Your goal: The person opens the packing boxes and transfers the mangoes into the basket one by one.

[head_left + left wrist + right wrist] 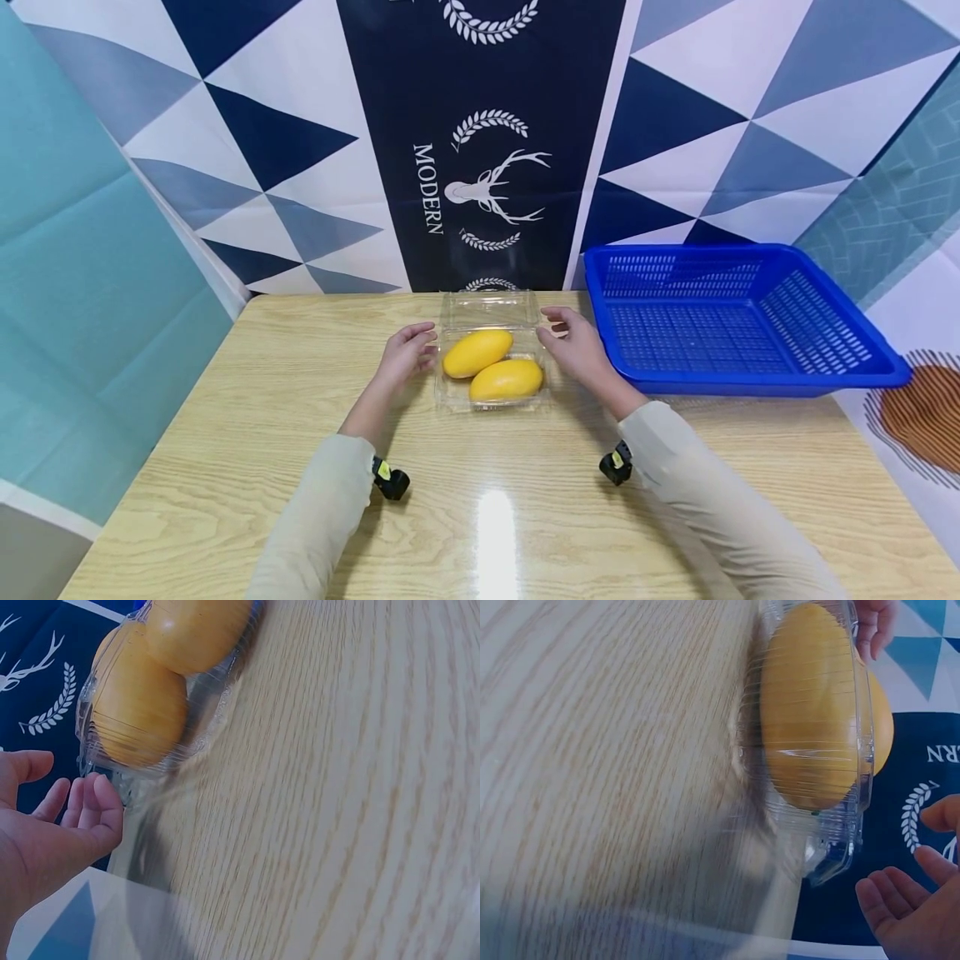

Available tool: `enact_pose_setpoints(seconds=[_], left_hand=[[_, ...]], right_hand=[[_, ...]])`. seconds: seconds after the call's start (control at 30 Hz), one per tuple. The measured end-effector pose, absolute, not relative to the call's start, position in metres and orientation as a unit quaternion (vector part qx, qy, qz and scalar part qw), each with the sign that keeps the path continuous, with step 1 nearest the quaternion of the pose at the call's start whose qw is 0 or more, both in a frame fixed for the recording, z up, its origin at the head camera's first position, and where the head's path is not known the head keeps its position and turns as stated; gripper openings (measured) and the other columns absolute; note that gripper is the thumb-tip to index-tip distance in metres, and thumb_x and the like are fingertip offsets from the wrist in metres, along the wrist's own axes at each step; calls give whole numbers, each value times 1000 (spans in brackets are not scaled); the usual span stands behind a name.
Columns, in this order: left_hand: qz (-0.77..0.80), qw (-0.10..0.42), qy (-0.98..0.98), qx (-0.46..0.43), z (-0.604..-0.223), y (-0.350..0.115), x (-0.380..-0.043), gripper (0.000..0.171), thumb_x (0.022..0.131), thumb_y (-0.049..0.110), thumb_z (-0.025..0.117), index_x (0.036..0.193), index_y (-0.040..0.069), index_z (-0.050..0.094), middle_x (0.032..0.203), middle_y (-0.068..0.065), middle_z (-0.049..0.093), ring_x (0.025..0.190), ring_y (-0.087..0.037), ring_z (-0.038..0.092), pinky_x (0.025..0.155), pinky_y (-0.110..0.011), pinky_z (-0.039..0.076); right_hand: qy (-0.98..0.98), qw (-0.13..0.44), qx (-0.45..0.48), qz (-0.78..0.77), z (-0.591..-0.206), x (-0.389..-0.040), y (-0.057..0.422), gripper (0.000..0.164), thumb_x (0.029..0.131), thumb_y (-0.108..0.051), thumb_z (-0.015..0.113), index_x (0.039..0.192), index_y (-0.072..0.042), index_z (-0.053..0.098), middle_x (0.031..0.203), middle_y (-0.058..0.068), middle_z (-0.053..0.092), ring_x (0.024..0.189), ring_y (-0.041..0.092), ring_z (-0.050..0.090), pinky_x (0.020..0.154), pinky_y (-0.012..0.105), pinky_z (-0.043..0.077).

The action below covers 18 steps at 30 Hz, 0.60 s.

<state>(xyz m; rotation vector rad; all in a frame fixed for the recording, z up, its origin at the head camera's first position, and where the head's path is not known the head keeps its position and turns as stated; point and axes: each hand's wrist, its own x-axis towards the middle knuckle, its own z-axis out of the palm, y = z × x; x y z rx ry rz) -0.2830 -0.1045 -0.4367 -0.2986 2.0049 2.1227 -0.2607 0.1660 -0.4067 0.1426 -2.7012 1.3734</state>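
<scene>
Two yellow mangoes lie side by side in a clear plastic clamshell box, its lid tipped back toward the wall. The rear mango slants up to the right, and the front mango lies nearer the front wall. At the box's left side is my left hand, fingers loosely bent, fingertips right at the box edge. My right hand is beside the right side near the lid hinge; in the right wrist view its fingers are relaxed and apart from the box.
A blue perforated plastic basket stands at the back right, close beyond my right hand. The wooden table ends at a patterned cloth backdrop just behind the box. Black wrist cameras sit on both wrists.
</scene>
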Motion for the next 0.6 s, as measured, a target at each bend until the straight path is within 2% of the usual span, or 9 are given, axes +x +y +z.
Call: enact_pose_setpoints(seconds=[0.17,0.6], left_hand=[[722,107,676,-100,-437,-105,-282,37,95,15,50,131,6,50,114,-6,54,92,-18,57,75,-26,51],[726,116,671,-100,-441,-106,-284,40,92,12,54,131,7,49,104,-1,51,85,-13,57,67,-20,51]], right_hand=[[-890,50,54,450,-404,-260,165,42,90,-19,59,129,-3,52,127,20,54,111,34,55,94,45,48],[-890,47,73,448,-401,-258,160,43,89,-19,59,128,-3,52,131,17,51,112,33,54,94,46,48]])
